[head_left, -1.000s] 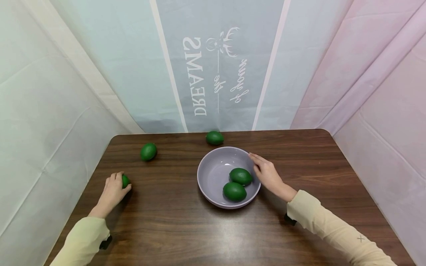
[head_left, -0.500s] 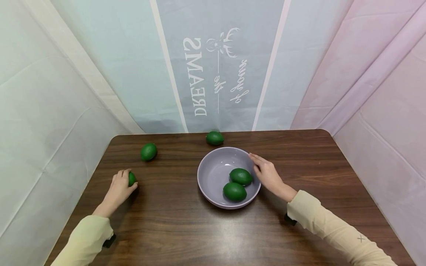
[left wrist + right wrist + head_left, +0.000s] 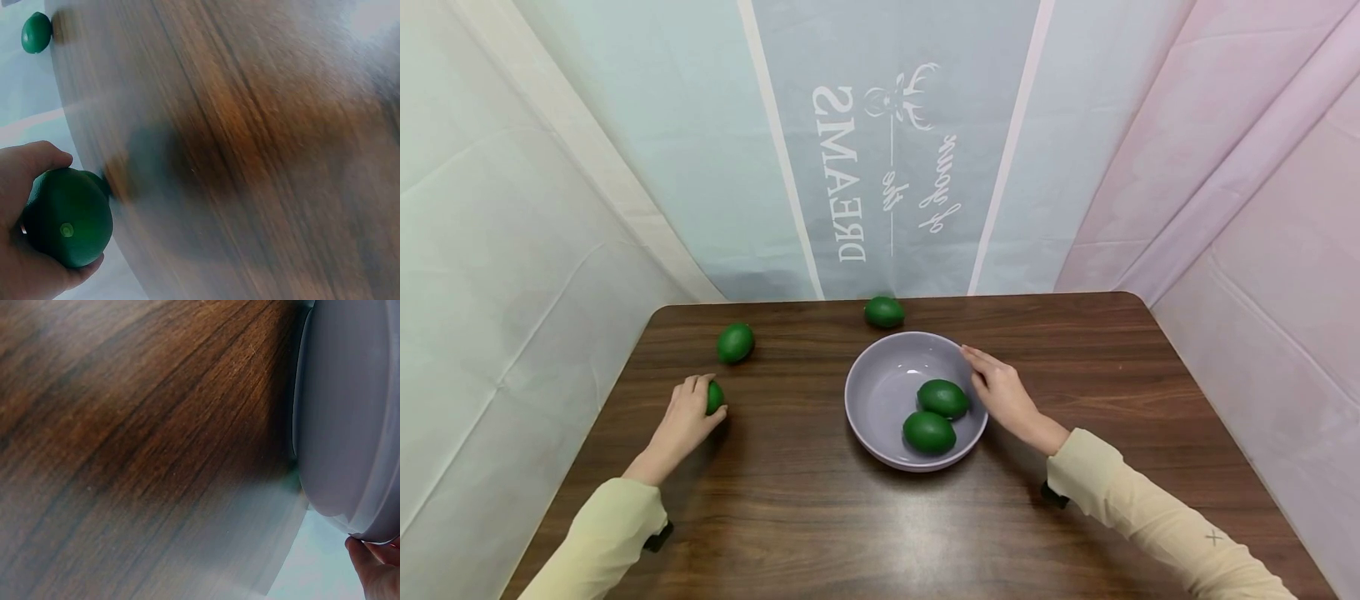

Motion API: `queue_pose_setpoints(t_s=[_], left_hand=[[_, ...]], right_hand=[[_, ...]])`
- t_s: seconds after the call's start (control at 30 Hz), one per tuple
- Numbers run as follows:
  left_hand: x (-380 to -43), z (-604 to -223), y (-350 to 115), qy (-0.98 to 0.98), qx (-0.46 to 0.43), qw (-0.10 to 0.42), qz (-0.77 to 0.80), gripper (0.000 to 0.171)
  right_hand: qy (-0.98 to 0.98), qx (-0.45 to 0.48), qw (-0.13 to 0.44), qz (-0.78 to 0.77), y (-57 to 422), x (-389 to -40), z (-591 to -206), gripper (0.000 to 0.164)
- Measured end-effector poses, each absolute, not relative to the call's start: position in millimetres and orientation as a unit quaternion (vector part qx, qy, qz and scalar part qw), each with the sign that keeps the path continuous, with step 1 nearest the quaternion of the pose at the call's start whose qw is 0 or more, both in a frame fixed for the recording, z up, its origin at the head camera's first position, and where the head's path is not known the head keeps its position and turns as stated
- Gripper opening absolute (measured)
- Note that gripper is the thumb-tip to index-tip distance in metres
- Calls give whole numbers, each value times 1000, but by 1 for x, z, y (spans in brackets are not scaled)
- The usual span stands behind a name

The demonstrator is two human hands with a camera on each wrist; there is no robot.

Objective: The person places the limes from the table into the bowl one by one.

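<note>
My left hand grips a green lime just above the tabletop at the left. In the left wrist view the thumb and fingers lie curved round that lime, its stem end facing the camera. At the centre stands a grey-lilac bowl with two limes inside, a rear lime and a front lime. My right hand holds the bowl's right rim. The right wrist view has the bowl's outer wall, with fingertips at its edge.
Another lime lies at the back left, beyond my left hand. One more lime rests behind the bowl near the far edge. The dark wooden table ends at fabric walls on the back and sides.
My left hand has moved right and slightly away from me over the table, carrying the lime. The right hand and the bowl have stayed where they were.
</note>
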State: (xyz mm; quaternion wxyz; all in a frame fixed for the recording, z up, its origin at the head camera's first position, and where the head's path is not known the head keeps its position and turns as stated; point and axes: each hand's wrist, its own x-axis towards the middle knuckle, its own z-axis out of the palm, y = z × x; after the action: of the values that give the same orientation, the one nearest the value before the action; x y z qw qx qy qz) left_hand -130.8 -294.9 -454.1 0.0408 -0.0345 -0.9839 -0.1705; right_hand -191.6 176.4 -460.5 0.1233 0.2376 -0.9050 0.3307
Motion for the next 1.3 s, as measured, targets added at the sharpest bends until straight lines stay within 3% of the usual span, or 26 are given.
queue_pose_setpoints(t_s=[0.27, 1.3], left_hand=[[-134, -453, -285, -980, -53, 63, -180, 54], [-143, -444, -245, -973, -98, 67, -197, 55]], right_hand=[[-906, 237, 125, 326, 176, -191, -460, 39], [-905, 238, 120, 333, 177, -191, -460, 39]])
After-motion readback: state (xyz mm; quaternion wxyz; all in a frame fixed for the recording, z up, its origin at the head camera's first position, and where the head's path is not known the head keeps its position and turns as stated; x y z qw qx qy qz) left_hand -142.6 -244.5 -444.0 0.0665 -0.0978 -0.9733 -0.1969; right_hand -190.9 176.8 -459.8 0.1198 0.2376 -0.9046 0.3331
